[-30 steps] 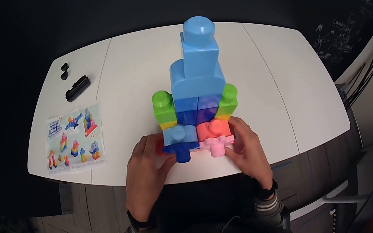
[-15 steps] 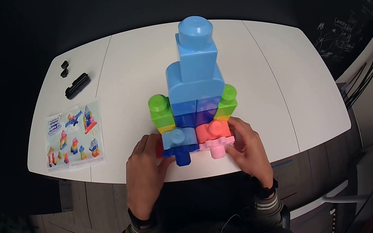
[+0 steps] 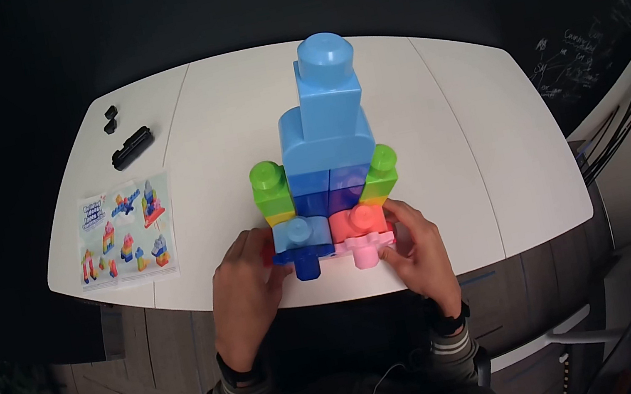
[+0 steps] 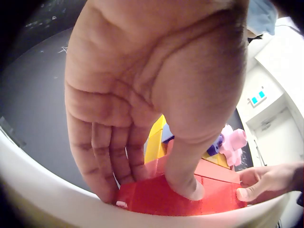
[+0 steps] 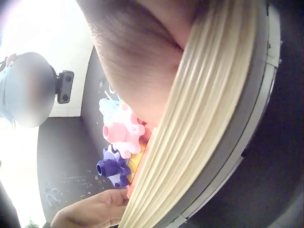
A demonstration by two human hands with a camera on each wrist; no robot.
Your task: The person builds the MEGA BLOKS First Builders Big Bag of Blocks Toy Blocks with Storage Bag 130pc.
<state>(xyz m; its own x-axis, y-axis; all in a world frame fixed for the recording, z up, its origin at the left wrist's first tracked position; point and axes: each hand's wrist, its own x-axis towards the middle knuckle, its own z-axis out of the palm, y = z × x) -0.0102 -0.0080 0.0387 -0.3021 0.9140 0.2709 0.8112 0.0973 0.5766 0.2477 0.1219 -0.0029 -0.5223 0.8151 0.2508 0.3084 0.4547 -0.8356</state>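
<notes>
A tall tower of building blocks (image 3: 329, 152) stands close to the near edge of the white table (image 3: 438, 125). Light blue blocks top it, above dark blue and purple ones, with a green block (image 3: 274, 196) on either side. In front are a dark blue gear (image 3: 307, 263) and a pink gear (image 3: 366, 253). At the bottom is a red base (image 4: 152, 199). My left hand (image 3: 243, 290) grips the base's left end, thumb across its near face and fingers at the side. My right hand (image 3: 421, 258) holds the right end, its thumb on the near face in the left wrist view.
A sheet of building ideas (image 3: 122, 235) lies at the left of the table. Behind it are a black cylindrical object (image 3: 132, 148) and two small black pieces (image 3: 111, 119). The table's near edge runs just in front of the tower.
The tower has shifted slightly to the left, most visibly at its top. Both hands have stayed at the base with almost no movement.
</notes>
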